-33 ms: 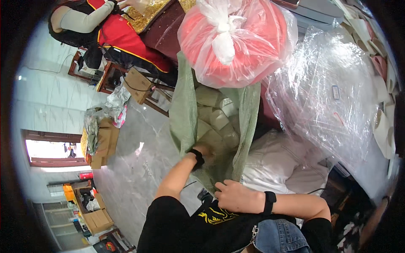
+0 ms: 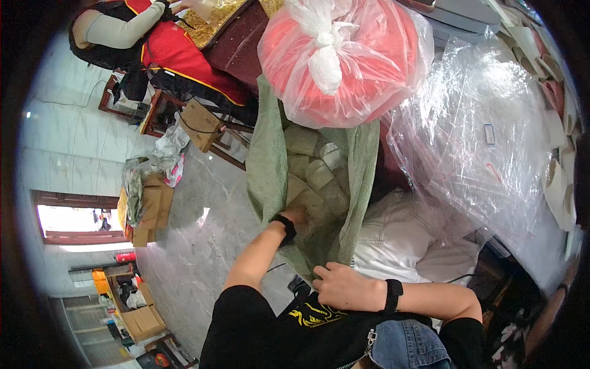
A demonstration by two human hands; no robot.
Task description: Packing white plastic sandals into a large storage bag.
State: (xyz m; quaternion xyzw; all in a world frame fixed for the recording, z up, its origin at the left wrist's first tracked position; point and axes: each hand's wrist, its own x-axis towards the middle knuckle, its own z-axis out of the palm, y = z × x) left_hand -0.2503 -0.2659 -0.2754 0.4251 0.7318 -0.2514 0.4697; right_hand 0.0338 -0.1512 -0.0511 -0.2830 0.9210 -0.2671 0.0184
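Observation:
A green woven sack point(image 2: 268, 154) stands with its mouth spread wide in front of me. Inside it lie several pale, clear-wrapped packets point(image 2: 319, 174), blurred in the shade. My left hand point(image 2: 296, 216) reaches down into the sack beside these packets. Its fingers are hidden or too dim to make out, so I cannot tell what it touches. At the sack's near edge, my right hand point(image 2: 344, 286) is closed on the green fabric with its fingers curled over the rim.
A knotted clear bag of pink-red contents point(image 2: 369, 67) overhangs the sack's far side. To the right, clear plastic sheeting point(image 2: 473, 135) covers a surface. Far left, a person in a red apron point(image 2: 178, 52) works by a tray of yellow bits point(image 2: 215, 21). Cardboard boxes point(image 2: 157, 203) stand on the floor.
My left arm has shifted very slightly to the left, its hand still inside the sack. My right hand keeps its hold on the rim.

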